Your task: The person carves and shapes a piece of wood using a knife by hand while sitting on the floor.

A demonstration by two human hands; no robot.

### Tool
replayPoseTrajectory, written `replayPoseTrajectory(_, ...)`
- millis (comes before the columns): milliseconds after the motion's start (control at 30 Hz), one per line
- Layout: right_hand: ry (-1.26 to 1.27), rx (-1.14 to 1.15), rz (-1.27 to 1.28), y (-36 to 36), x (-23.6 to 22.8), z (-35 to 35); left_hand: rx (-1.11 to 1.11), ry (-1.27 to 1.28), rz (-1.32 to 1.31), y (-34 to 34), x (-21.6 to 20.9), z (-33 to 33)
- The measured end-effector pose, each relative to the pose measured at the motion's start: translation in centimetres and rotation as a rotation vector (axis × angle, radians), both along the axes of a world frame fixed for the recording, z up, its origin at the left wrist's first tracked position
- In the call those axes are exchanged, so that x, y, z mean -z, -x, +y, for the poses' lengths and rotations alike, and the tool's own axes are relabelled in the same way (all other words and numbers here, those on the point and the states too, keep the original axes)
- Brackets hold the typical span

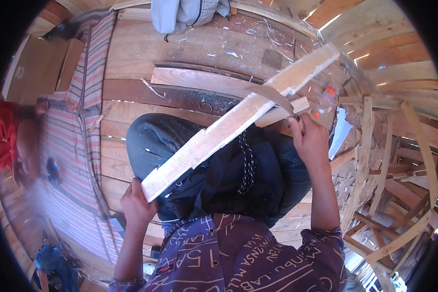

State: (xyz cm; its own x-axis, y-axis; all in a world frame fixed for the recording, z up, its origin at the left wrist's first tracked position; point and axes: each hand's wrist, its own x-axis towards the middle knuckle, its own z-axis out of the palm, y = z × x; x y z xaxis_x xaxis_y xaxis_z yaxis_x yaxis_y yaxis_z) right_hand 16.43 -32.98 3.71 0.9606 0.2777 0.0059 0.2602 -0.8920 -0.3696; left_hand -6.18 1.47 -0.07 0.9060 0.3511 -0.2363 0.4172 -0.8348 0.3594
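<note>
A long, pale wooden board (219,127) lies slantwise across my lap, from the lower left up to the far right. Its edges are rough, with small notches cut into them. My left hand (138,204) is closed round the near end. In my right hand (311,138) is the handle of a knife with a broad, slightly curved blade (273,96). The blade crosses over the board toward its far part; whether it bites into the wood I cannot tell. Beneath the knife, a short wood piece (277,115) sticks out beside the board.
A pinkish plank (199,79) and scattered shavings lie on the plank floor ahead. Farther off is a grey bag (180,14). Striped cloth (73,121) spreads at left, near a person in red (5,131). Wooden framing (404,219) stands at right, past a clear plastic bottle (330,96).
</note>
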Motion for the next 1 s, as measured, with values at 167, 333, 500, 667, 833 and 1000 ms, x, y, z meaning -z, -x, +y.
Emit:
replayPoseTrajectory(167,-0.062,-0.041,-0.061,0.8,0.2,0.7,0.025,0.022,-0.025,-0.1,0.6,0.4)
replayPoseTrajectory(333,-0.061,-0.210,-0.097,2.1,0.4,2.9,0.012,0.055,-0.010,0.3,1.0,0.6)
replayPoseTrajectory(500,-0.032,-0.156,-0.180,-1.5,2.1,0.1,-0.011,0.067,-0.015,-0.3,0.2,-0.1)
replayPoseTrajectory(667,-0.079,-0.220,-0.187,0.6,1.2,3.6,0.004,0.084,0.002,0.3,1.1,0.4)
replayPoseTrajectory(833,0.041,-0.211,-0.257,-2.4,0.6,1.8,-0.011,0.120,-0.002,0.2,0.5,0.3)
replayPoseTrajectory(1000,-0.024,-0.185,-0.216,-1.1,2.2,2.7,-0.018,0.108,-0.004,0.0,0.2,0.0)
